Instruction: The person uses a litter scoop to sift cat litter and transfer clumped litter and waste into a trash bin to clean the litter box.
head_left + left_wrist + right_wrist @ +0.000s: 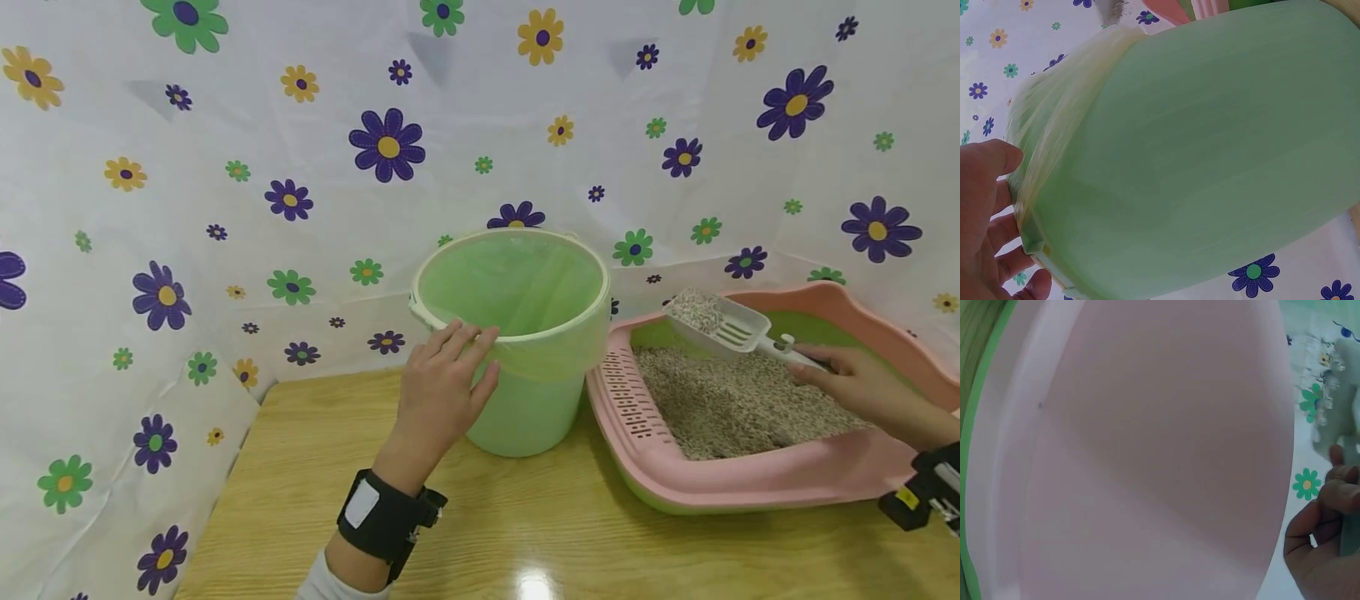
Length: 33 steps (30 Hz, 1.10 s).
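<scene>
My left hand point(442, 383) touches the near left rim of a light green bucket point(525, 417), its fingers fairly straight. A thin, pale yellowish bag point(1066, 106) lines the bucket and folds down over its rim. My right hand point(862, 383) grips the handle of a white slotted litter scoop point(738, 325), raised over the litter box. Greyish litter point(696, 310) is heaped at the scoop's front end, on the side towards the bucket. Below it, the pink-rimmed litter box point(750, 487) holds more litter. In the right wrist view, the pink wall fills most of the frame and the right hand point(1329, 544) shows only at the edge.
Bucket and litter box stand side by side on a wood-grain table point(322, 467). Behind them and at the sides hangs a white flower-print sheet point(315, 142). A perforated strip point(628, 392) runs along the box's left rim.
</scene>
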Tool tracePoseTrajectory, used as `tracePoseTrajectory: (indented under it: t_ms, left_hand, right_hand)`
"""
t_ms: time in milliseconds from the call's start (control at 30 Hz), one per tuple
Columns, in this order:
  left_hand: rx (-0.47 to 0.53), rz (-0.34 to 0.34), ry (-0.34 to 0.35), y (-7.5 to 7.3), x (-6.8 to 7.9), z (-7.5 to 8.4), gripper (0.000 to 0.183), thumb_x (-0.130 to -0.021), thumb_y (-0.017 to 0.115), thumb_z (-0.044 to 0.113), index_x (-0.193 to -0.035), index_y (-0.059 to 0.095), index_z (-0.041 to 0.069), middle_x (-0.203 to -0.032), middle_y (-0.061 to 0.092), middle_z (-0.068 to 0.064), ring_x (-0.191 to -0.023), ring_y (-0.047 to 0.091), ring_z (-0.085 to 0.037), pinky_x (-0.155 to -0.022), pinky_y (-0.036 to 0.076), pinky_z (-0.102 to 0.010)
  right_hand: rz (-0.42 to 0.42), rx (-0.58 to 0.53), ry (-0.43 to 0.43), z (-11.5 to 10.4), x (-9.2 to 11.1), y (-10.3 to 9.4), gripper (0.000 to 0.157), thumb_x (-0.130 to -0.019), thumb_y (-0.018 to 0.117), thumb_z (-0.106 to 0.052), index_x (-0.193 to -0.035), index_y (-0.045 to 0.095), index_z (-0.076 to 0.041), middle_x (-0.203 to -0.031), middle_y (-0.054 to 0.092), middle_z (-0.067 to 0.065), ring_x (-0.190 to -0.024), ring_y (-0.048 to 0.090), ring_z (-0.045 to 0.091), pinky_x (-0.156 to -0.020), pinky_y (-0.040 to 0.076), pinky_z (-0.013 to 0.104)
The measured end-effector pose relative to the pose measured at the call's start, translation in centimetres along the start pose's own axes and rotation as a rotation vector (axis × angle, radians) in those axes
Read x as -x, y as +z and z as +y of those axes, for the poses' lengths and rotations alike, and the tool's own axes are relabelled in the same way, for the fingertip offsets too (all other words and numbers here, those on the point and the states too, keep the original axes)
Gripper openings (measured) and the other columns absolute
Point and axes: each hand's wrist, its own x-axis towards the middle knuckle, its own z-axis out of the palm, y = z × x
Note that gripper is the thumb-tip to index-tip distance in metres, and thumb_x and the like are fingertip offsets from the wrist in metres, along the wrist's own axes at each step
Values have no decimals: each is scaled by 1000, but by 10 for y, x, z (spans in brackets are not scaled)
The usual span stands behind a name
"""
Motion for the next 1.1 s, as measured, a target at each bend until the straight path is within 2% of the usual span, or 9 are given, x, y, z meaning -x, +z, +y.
tracePoseTrajectory:
  t_ms: [233,367,467,533,600,667,767,933,1100]
  left_hand:
    - [27,7,0,2,0,2,37,-98,71,28,-131,72,12,-123,73,-9,-125,64,-34,-85,59,-50]
    - [37,12,1,2,-1,2,37,-97,71,28,-131,72,11,-123,73,-10,-124,65,-35,-87,58,-51]
    - [38,10,0,2,-2,1,37,-98,71,28,-131,72,11,-123,73,-10,-124,65,-35,-87,58,-51]
    - [37,14,1,3,-2,1,37,-97,71,27,-131,72,11,-123,73,-11,-124,65,-35,-87,59,-51]
    - [34,20,3,4,-1,0,37,-97,71,27,-131,72,11,-123,73,-10,-124,65,-35,-86,59,-51]
    - [31,30,4,5,0,-1,37,-97,71,26,-131,72,11,-123,74,-10,-123,66,-35,-85,59,-51]
    - [28,38,8,5,0,-1,37,-97,71,26,-131,72,11,-123,74,-10,-123,66,-34,-84,59,-51]
    - [34,35,7,5,1,0,37,-97,71,27,-131,72,11,-123,74,-11,-124,65,-35,-87,59,-51]
    - [40,24,-4,4,1,1,37,-98,70,27,-131,72,12,-124,73,-10,-125,64,-35,-88,58,-51]
  right_hand:
    - [122,-108,43,-1,9,-9,56,-113,42,-25,-147,39,19,-75,39,1,-60,34,15,-49,31,30]
    - [179,-133,67,2,9,-17,56,-113,43,-24,-148,39,18,-82,43,-8,-65,36,12,-53,34,27]
    - [213,-153,91,6,7,-20,58,-113,44,-25,-152,33,17,-127,62,-13,-69,38,8,-55,36,22]
    - [235,-135,128,9,6,-21,60,-112,44,-28,-152,34,15,-161,45,-2,-67,38,5,-54,37,21]
    - [247,-73,156,11,6,-22,60,-112,45,-28,-152,35,15,-171,20,13,-68,41,4,-53,38,20]
    - [268,30,172,10,7,-24,59,-112,46,-28,-150,37,16,-158,32,37,-69,49,11,-51,40,22]
    - [290,214,140,9,12,-23,54,-109,50,-21,-148,40,16,-135,47,50,-66,55,26,-48,41,28]
    - [355,440,-44,9,25,-5,23,-97,61,0,-116,57,11,-79,56,29,-52,44,24,-46,31,32]
    - [324,437,-56,3,36,23,29,-94,68,-2,-116,59,16,-78,58,27,-54,47,23,-50,31,33]
